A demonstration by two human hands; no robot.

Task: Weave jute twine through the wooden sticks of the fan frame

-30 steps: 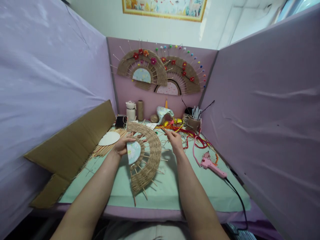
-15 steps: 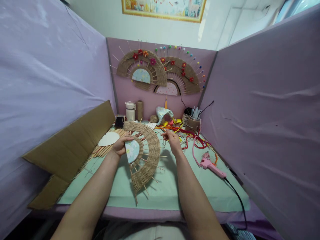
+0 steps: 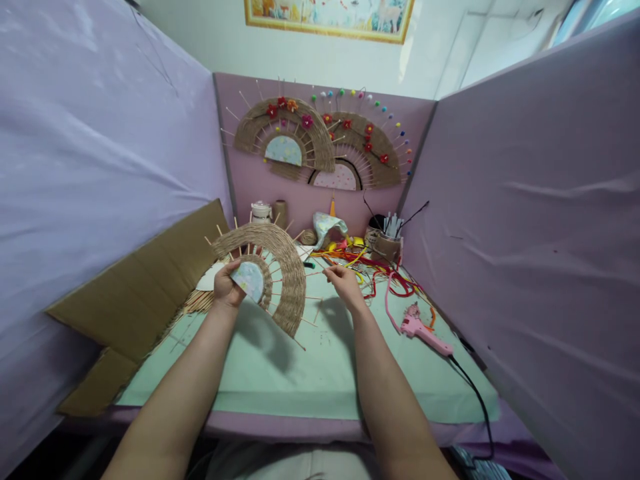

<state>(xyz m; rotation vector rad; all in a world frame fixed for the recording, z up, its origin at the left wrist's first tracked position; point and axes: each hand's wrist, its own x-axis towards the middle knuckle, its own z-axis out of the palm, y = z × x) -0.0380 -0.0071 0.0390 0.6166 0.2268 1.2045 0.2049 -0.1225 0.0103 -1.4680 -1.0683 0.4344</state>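
Note:
My left hand (image 3: 229,283) grips a woven half-round fan (image 3: 287,267) by its inner edge, thumb on the pale blue floral half-circle (image 3: 250,280). The fan is tilted above the table, its tan twine band woven over thin wooden sticks that poke out past the rim. At the fan's right side, my right hand (image 3: 343,280) is closed in a pinch on a thin strand that runs to the rim. Whether this strand is twine or a stick tip, I cannot tell.
A pink glue gun (image 3: 423,330) with a black cord lies at right, near red and yellow craft stems (image 3: 395,277). Cardboard (image 3: 150,287) leans at left beside a white oval (image 3: 207,277) and wooden sticks (image 3: 197,303). Behind stand a jar (image 3: 261,212) and a twine spool (image 3: 280,213). Two decorated fans (image 3: 320,127) hang on the back panel.
The held fan has turned counter-clockwise: its top end swung left, its lower end rose to the right. My left hand shifted slightly left with it. My right hand stayed pinched in nearly the same place.

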